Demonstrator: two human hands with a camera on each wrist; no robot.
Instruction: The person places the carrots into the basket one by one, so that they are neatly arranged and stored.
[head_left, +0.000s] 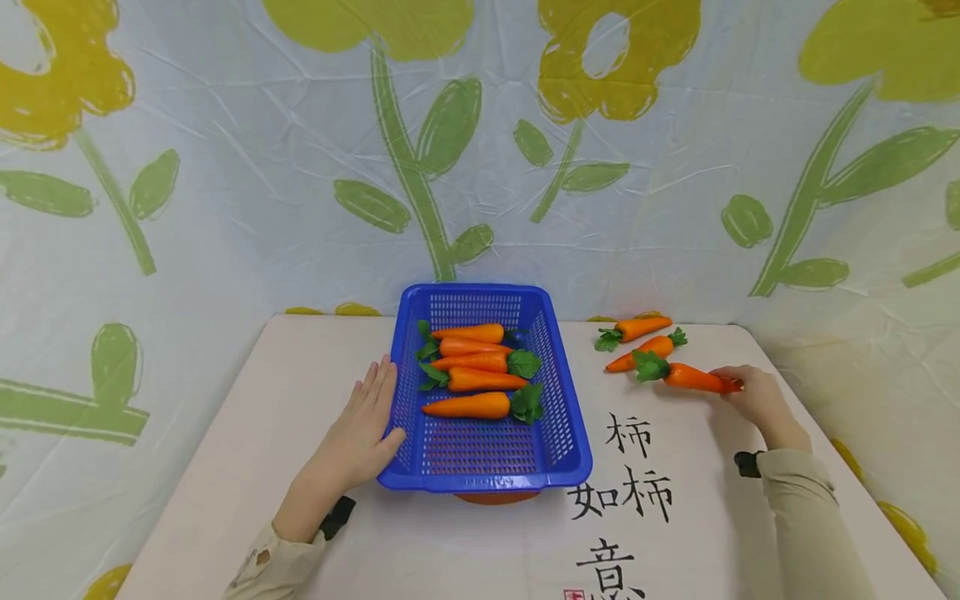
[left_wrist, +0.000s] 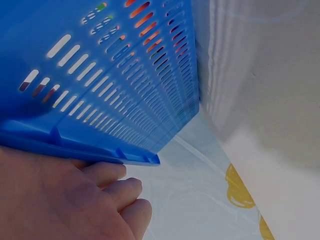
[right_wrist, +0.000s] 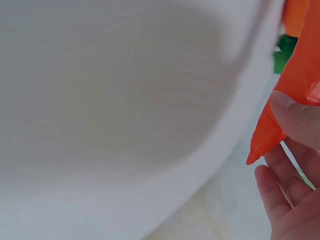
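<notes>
My right hand (head_left: 759,402) pinches a carrot (head_left: 693,378) by its tapered end, between thumb and fingers. The carrot's green leafy top (head_left: 650,367) points left, toward the basket; in the right wrist view the orange tip (right_wrist: 262,140) pokes out past the thumb. My left hand (head_left: 358,433) rests along the left rim of a blue plastic basket (head_left: 487,481), fingers extended. The left wrist view shows that hand (left_wrist: 75,200) right at the rim, beside the slotted wall (left_wrist: 110,85). Inside the basket several carrots (head_left: 476,406) lie crosswise in a row, their leaves at either side.
Two more carrots lie at the back right of the table (head_left: 315,375): one at the far edge (head_left: 643,327), another just in front of it (head_left: 647,353). Black characters (head_left: 648,496) mark the tabletop right of the basket. A flower-patterned cloth (head_left: 300,208) hangs behind.
</notes>
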